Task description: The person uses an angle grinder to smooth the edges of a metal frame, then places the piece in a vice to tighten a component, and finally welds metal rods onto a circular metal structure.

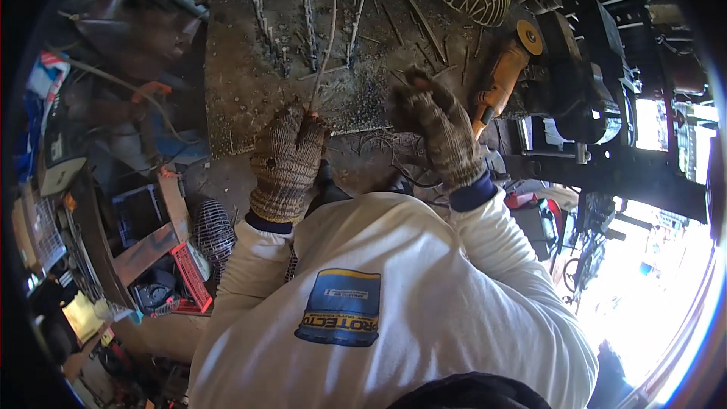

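Head: knit-gloved left hand (284,157) grips slender rod (328,54)

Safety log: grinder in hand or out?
Out. The orange grinder lies right of the right hand, whose fingers aren't around it.

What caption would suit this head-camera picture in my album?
Gloved left hand holding a thin rod over a work surface; gloved right hand near an orange angle grinder.
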Demonstrator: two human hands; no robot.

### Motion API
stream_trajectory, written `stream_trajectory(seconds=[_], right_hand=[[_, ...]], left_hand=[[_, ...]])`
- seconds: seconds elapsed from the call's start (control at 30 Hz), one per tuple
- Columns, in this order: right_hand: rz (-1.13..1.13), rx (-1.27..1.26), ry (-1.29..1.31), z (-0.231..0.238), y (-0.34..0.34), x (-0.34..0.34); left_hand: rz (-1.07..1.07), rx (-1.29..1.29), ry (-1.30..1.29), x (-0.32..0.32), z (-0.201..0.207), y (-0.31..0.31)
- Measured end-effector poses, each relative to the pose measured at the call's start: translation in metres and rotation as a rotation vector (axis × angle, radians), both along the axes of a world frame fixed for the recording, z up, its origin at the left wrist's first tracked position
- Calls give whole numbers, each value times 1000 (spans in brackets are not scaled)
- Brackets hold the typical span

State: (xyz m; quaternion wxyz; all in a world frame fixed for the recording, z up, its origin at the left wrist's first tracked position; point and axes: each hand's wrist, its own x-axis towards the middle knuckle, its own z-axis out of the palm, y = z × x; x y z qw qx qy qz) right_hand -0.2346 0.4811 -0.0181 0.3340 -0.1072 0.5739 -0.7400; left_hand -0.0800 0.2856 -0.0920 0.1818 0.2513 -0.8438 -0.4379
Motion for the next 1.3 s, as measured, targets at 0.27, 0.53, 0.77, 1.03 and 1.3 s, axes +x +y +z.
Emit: stream_trajectory(seconds=[0.27, 0.53, 0.77, 1.03, 1.3], right_hand=[[-42, 201, 32, -17, 14, 13], [91, 277, 53, -31, 7, -15], [233, 249, 113, -33, -17, -25], [82, 280, 58, -31, -42, -17], [36, 309, 44, -46, -45, -14]], left_hand=[[29, -1075, -17, -50, 8, -14], [16, -589, 21, -73, 2, -21], [-105, -1143, -392, -64, -4, -21], [-140, -752, -115, -70, 34, -30], [-183, -999, -131, -66, 14, -28]])
